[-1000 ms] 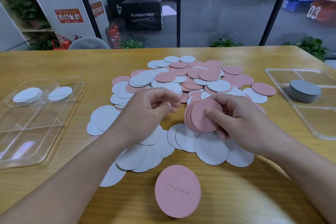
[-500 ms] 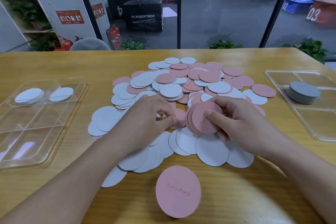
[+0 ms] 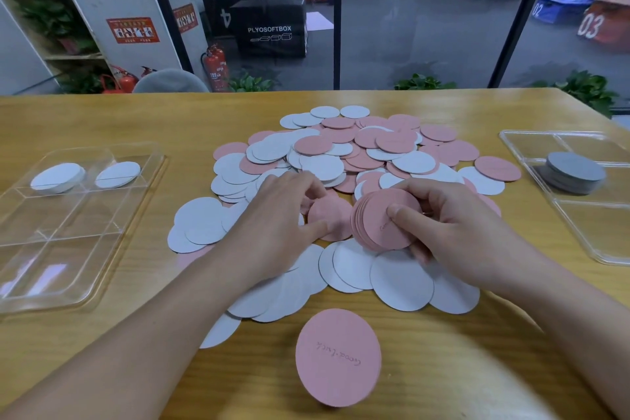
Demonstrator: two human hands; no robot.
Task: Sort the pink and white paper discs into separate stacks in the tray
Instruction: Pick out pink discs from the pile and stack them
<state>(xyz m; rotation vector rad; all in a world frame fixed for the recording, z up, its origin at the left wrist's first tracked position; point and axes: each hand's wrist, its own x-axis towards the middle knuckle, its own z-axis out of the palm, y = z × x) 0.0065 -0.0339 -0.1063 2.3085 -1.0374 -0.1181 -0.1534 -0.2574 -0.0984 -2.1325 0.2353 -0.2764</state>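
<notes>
Pink disc pinched in left hand — square it onto right hand's gripped pink stack before releasing.

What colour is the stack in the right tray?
Grey. The stack in the right tray shows in the head view.

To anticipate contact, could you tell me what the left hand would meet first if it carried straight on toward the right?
Probably the pink stack gripped in the right hand: the left hand pinches a single pink disc just beside it, though depth is unclear.
</notes>
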